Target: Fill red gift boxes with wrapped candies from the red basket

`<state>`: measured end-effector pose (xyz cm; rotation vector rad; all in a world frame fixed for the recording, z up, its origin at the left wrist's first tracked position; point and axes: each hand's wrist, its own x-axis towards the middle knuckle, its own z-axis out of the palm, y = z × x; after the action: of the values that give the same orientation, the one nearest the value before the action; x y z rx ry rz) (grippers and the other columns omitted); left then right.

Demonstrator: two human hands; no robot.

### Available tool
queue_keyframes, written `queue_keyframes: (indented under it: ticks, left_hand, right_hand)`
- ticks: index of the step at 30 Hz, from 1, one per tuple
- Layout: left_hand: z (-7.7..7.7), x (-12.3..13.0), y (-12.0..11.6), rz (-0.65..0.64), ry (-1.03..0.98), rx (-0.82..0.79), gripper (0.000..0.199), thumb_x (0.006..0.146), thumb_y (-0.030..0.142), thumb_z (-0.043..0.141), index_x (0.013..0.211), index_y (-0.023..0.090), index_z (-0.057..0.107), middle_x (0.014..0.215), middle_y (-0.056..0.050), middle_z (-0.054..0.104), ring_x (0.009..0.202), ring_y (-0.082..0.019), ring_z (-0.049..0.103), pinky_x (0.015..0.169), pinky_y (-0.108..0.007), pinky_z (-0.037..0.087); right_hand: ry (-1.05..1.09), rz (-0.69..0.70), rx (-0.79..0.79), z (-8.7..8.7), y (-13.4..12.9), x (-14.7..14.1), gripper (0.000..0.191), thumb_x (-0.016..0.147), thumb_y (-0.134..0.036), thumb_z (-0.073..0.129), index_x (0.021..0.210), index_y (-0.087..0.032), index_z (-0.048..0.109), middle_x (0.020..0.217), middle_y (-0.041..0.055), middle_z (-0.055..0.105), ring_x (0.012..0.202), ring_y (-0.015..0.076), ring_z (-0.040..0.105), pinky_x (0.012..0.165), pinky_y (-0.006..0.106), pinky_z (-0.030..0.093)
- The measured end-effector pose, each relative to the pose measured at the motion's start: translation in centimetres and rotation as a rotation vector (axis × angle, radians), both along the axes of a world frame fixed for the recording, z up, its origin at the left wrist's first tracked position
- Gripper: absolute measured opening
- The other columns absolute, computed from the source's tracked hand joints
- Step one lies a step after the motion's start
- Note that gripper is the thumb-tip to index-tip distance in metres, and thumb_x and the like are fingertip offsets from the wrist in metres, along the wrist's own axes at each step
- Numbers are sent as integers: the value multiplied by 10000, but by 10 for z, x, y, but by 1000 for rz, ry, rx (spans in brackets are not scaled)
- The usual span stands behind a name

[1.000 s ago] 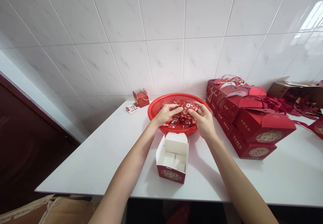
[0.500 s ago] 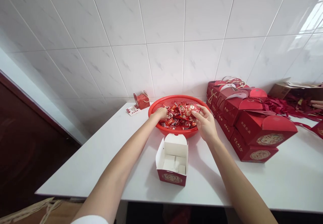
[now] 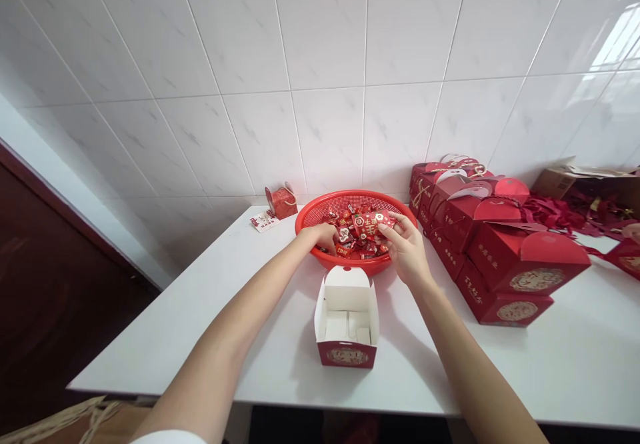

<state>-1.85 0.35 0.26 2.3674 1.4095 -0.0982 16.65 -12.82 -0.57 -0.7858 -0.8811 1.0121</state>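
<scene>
The right hand [image 3: 407,244] pinches a red packet [image 3: 369,225], long axis pointing leftward from it; the left hand [image 3: 324,236] curls, its hold unclear.

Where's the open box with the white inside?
In the head view, the open box stands on the white table at lower centre, just in front of the red basket and left of the stacked red boxes.

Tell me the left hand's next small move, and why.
Probably close the left hand on one of the wrapped pieces and lift it: the hand reaches down among them in the red basket, while the right hand holds a larger red packet, and the open box in front shows only white inside.
</scene>
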Motion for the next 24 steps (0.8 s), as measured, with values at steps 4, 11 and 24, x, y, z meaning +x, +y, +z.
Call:
queue_keyframes:
  ticks: [4,11,24]
  left_hand:
    - [0,0,-4,-6,42,2,145,535,246,793,660,211,729,681,-22,687,675,-210,641,570,-247,436]
    - [-2,-2,0,25,96,51,362,510,260,833,862,219,761,931,-74,742,824,-260,679,625,-253,480]
    - [-1,-1,3,69,50,-7,547,443,245,852,980,222,755,943,-68,737,810,-270,675,611,-272,481]
  right_hand:
    - [-19,-10,9,-1,0,0,492,600,-445,853,983,-241,621,829,10,708,731,200,648,658,348,545]
    - [-91,-84,19,-4,1,6,491,654,-441,840,1033,-241,601,927,40,735,831,246,694,736,403,582]
    - [-409,-240,194,-13,5,4,343,807,-364,706,1108,-239,598,1118,75,675,988,247,656,873,400,520]
